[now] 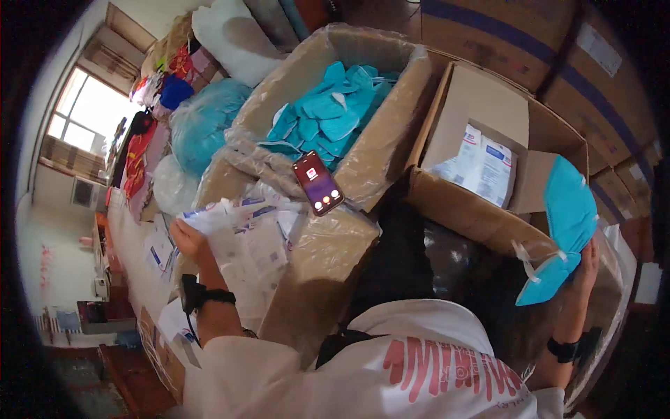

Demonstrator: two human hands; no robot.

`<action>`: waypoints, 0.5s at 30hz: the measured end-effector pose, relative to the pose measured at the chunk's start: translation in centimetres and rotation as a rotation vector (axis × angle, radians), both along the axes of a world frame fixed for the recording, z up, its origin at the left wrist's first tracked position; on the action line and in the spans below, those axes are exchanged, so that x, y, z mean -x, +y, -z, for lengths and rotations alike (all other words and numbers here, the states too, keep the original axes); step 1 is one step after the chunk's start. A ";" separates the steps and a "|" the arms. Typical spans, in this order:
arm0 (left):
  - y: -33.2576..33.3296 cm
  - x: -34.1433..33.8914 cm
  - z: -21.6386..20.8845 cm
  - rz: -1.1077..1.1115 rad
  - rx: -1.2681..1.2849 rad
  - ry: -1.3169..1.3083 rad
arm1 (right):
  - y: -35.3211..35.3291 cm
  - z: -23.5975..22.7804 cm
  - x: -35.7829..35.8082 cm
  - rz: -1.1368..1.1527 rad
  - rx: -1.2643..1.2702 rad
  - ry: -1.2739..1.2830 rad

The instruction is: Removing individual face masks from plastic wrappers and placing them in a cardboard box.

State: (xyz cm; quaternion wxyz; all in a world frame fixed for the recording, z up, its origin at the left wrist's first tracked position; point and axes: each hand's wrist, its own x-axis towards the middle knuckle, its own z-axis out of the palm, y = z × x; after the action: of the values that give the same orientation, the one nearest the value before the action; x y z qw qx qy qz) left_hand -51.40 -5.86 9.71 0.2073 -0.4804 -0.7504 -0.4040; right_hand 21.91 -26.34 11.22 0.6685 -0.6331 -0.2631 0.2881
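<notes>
At the right, my right hand is closed on the edge of a teal folded face mask with white straps; it is spread into an upper and a lower part, or there may be two masks, I cannot tell. To the left, my left hand pinches a white printed pouch above a pile of similar white pouches. Between them, a carton with packed white and blue pouches stands open beside the mask. Many loose teal masks fill a plastic-lined box at the back.
A lit phone rests on the plastic-lined box's near edge. Large sealed cartons are stacked at the back right. A clear bag of teal items and colourful cloth lie at the back left, near a window.
</notes>
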 end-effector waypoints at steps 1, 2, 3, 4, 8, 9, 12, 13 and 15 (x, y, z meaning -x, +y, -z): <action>-1.0 2.6 2.4 -0.056 0.102 0.243 | 0.5 0.2 0.7 -0.033 -0.018 -0.014; -2.0 5.5 6.0 -0.109 0.211 0.483 | 0.9 0.4 1.1 -0.064 -0.032 -0.030; -2.1 4.6 7.2 -0.048 0.246 0.503 | 0.9 0.4 1.5 -0.078 -0.042 -0.054; -2.4 3.7 8.0 0.009 0.280 0.526 | 1.0 0.3 1.9 -0.124 -0.016 -0.053; -4.0 -7.9 9.6 0.422 0.567 0.214 | 0.8 -0.3 3.5 -0.236 0.057 -0.072; -4.4 -9.5 9.8 0.483 0.697 0.147 | 0.8 -0.4 3.8 -0.253 0.067 -0.085; -5.5 -4.5 17.9 0.729 0.884 -0.405 | 1.4 -0.5 4.8 -0.277 0.101 -0.128; -5.7 -4.5 18.2 0.757 1.036 -0.311 | 1.4 -0.6 5.0 -0.264 0.117 -0.148; -6.8 -4.6 17.3 0.509 1.492 0.759 | 1.2 -0.7 5.3 -0.217 0.148 -0.193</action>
State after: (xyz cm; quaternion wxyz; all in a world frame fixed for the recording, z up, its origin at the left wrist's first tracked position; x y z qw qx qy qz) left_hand -46.78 -12.63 -7.59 -0.0216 -0.7457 -0.5691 0.3457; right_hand 16.58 -25.11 11.88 0.5565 -0.6734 -0.3707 0.3151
